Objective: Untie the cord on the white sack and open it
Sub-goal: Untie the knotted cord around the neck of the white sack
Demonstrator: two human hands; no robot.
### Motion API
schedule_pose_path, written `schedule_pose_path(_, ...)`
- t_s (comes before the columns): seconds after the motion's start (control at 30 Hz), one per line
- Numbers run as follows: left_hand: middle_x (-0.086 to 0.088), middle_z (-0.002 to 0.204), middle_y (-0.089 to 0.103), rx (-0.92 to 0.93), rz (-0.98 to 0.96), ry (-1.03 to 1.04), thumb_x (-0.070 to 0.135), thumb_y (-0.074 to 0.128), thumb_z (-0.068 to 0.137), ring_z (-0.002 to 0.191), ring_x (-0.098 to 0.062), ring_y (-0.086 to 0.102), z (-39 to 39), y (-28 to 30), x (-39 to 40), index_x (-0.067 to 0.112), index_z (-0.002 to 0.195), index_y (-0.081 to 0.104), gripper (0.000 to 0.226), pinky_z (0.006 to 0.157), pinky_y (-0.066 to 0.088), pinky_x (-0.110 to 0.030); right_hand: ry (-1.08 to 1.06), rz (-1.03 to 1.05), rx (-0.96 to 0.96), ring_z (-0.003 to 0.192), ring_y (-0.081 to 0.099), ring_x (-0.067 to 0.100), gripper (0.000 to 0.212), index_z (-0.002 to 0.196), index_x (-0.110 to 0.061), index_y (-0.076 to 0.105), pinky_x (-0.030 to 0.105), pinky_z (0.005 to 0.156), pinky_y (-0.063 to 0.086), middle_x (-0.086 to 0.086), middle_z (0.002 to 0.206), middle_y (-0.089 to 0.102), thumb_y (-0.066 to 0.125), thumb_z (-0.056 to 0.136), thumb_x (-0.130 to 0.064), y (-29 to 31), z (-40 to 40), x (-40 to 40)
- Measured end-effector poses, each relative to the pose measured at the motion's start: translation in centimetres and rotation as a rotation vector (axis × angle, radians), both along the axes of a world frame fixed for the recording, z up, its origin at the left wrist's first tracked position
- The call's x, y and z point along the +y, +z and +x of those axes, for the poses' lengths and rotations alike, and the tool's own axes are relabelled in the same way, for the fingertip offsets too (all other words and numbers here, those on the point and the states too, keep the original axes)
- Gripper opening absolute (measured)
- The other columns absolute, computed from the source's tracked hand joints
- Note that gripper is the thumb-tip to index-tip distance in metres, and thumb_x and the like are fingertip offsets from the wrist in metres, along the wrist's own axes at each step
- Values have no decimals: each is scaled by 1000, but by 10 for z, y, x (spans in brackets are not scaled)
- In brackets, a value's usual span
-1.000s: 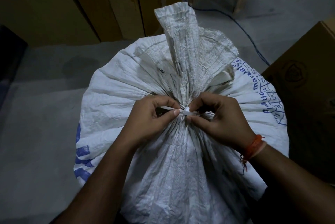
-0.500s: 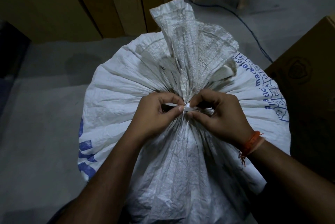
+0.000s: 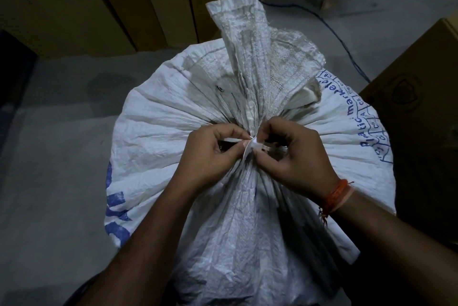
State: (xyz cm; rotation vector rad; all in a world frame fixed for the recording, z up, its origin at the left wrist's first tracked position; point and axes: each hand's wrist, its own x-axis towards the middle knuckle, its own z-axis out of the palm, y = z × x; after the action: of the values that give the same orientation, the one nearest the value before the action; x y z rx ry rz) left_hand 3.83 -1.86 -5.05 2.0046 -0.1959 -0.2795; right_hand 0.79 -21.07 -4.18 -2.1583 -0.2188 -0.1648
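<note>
White woven plastic sack (image 3: 173,132) with blue print stands on the grey floor (image 3: 54,157), its gathered neck bound by a flat white cord (image 3: 252,145); the loose mouth rises above the tie. Left hand (image 3: 210,157) has curled fingers, with thumb and forefinger pinching the cord at the knot. Right hand (image 3: 295,157), wearing an orange thread wristband (image 3: 335,195), is likewise curled and pinches the cord directly beside the left fingertips. A brown cardboard box (image 3: 421,112) stands just right of the sack.
</note>
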Motion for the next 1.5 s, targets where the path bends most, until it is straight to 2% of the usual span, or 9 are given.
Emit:
schedule_pose_path(0.17, 1, 85, 81, -7, 3, 1, 40, 76, 83, 80, -27, 78, 1, -2, 0, 26, 91, 81, 17, 75, 62, -51, -34, 17, 24, 66, 63, 14, 20, 78, -17, 65, 33, 63, 51, -2, 71, 65, 84, 81, -21, 0, 3, 2)
schedule_pose_path(0.3, 1, 86, 81, 0, 17, 0, 48, 76, 81, 81, -23, 78, 1, 1, 1, 27, 92, 81, 24, 76, 63, -48, -12, 48, 71, 67, 67, 14, 18, 77, -18, 67, 40, 66, 54, -2, 71, 68, 84, 81, -23, -1, 6, -1)
schedule_pose_path(0.43, 9, 91, 80, -23, 62, -42, 32, 78, 91, 83, 0, 75, 2, 6, 6, 27, 93, 80, 6, 75, 60, -29, 17, 68, 76, 68, 68, 14, 17, 77, -18, 68, 43, 67, 55, -2, 72, 68, 82, 82, -24, 0, 6, -1)
schedule_pose_path(0.53, 12, 90, 79, -88, 113, -62, 22, 77, 93, 84, 5, 71, 2, 10, 9, 24, 92, 81, 4, 72, 49, -10, 26, 75, 75, 69, 67, 15, 16, 76, -17, 68, 43, 67, 55, 0, 71, 67, 81, 82, -23, 0, 6, -1)
schedule_pose_path(0.77, 12, 92, 79, -107, 141, -57, 22, 77, 93, 91, 0, 73, 1, 6, 8, 27, 89, 78, 7, 83, 60, -32, 17, 53, 75, 68, 66, 12, 15, 76, -17, 67, 36, 67, 54, -2, 70, 66, 81, 80, -16, 2, 4, 1)
schedule_pose_path(0.9, 11, 91, 78, -101, 123, -49, 23, 76, 92, 90, -1, 72, 2, 3, 7, 30, 88, 78, 9, 82, 60, -31, 15, 51, 67, 67, 65, 13, 13, 76, -17, 66, 37, 66, 54, -1, 70, 65, 80, 77, -17, 3, 3, 2)
schedule_pose_path(1.07, 13, 87, 76, -148, 113, -62, 29, 71, 88, 92, -7, 71, 0, 0, 2, 35, 86, 76, 7, 78, 58, -30, 4, 78, 73, 68, 66, 13, 14, 76, -17, 68, 30, 63, 53, -1, 70, 67, 75, 75, -29, 4, 3, 3)
schedule_pose_path(1.4, 16, 88, 75, -163, 94, -64, 36, 71, 88, 96, -14, 71, 1, -2, 1, 45, 89, 73, 9, 81, 59, -42, 12, 75, 104, 67, 67, 12, 15, 76, -17, 68, 34, 65, 55, -1, 70, 69, 83, 78, -16, 5, 4, 0)
schedule_pose_path(1.5, 23, 88, 74, -180, 116, -70, 37, 72, 87, 98, -13, 69, 1, 2, 3, 45, 91, 75, 9, 82, 59, -37, 16, 74, 97, 68, 68, 12, 15, 77, -17, 69, 35, 66, 56, 0, 71, 70, 83, 78, -16, 6, 4, 0)
